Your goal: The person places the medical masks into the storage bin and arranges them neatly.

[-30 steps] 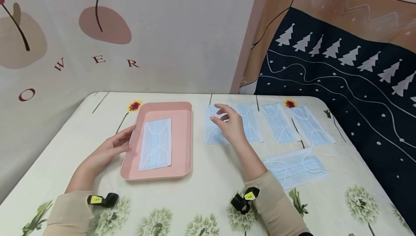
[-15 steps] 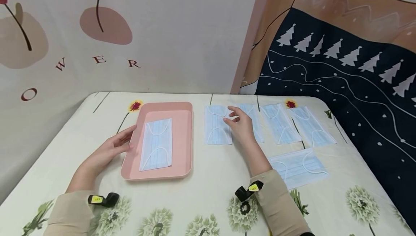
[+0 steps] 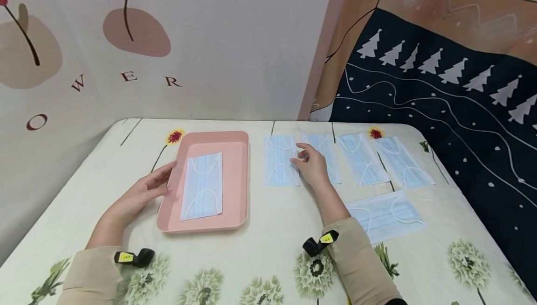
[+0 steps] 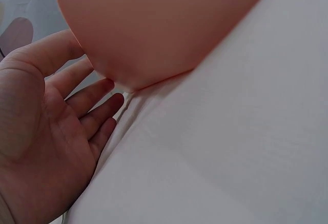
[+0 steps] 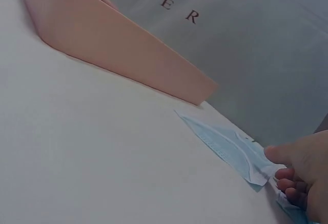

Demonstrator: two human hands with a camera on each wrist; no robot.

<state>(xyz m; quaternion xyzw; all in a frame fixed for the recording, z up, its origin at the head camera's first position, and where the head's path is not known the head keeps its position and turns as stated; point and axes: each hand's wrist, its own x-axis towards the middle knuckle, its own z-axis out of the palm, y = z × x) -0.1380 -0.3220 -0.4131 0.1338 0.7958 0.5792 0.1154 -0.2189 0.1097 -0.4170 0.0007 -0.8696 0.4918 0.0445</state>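
My left hand (image 3: pixel 140 194) touches the left side of a pink tray (image 3: pixel 235 179) with its fingertips. In the left wrist view its fingers (image 4: pixel 87 96) reach loosely to the tray's outer wall. A blue pleated face mask (image 3: pixel 202 186) with white ear loops lies flat in the tray. My right hand (image 3: pixel 312 165) is at the right edge of another face mask (image 3: pixel 278 167), with thumb and index finger bent and apart. It partly covers a second mask (image 3: pixel 331 162) behind it. In the right wrist view the thumb hovers by the mask's edge (image 5: pixel 230 147); contact is unclear.
Two upright face masks, a nearer one (image 3: pixel 361 158) and a farther one (image 3: pixel 402 162), lie to the right. A sideways mask (image 3: pixel 388 216) lies below them, partly behind the right forearm. The floral tablecloth (image 3: pixel 260 253) ends at a printed curtain (image 3: pixel 235 62).
My right hand has moved right from over the first mask to its right edge, uncovering that mask. It has dipped slightly since half a second ago. The left hand and tray stay put.
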